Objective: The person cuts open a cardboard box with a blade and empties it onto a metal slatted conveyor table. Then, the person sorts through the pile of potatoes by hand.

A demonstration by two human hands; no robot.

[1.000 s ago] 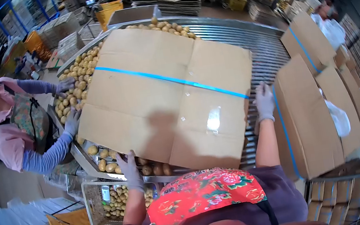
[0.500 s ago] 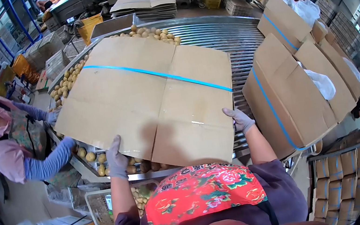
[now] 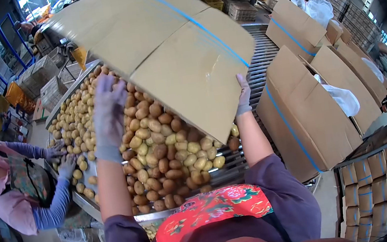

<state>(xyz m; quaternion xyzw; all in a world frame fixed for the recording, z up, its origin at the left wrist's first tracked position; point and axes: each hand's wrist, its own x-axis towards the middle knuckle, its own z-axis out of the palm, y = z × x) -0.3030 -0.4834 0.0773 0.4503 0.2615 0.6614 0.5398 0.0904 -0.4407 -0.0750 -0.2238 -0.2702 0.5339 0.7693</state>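
Note:
A large flattened cardboard sheet (image 3: 182,47) with a blue strap is tilted up over the sorting table, its far end raised. My right hand (image 3: 243,94), gloved, grips its right edge. My left hand (image 3: 110,111), also gloved and somewhat blurred, is raised beside the sheet's near left corner with its fingers apart; I see nothing in it. Below both hands lies a heap of brown and yellowish potatoes (image 3: 158,152). The sheet hides the far part of the heap.
At the left, a co-worker's hands (image 3: 64,161) are among potatoes at the table's edge. Metal rollers (image 3: 264,54) run behind the sheet. Open cardboard boxes (image 3: 299,119) with plastic liners stand at the right. Strapped cartons (image 3: 375,183) are stacked at the lower right.
The cardboard sheet, flat over the potatoes before, has been lifted and swung away from me, uncovering the heap. My left hand has let go and moved up; the co-worker's hands have left the sheet.

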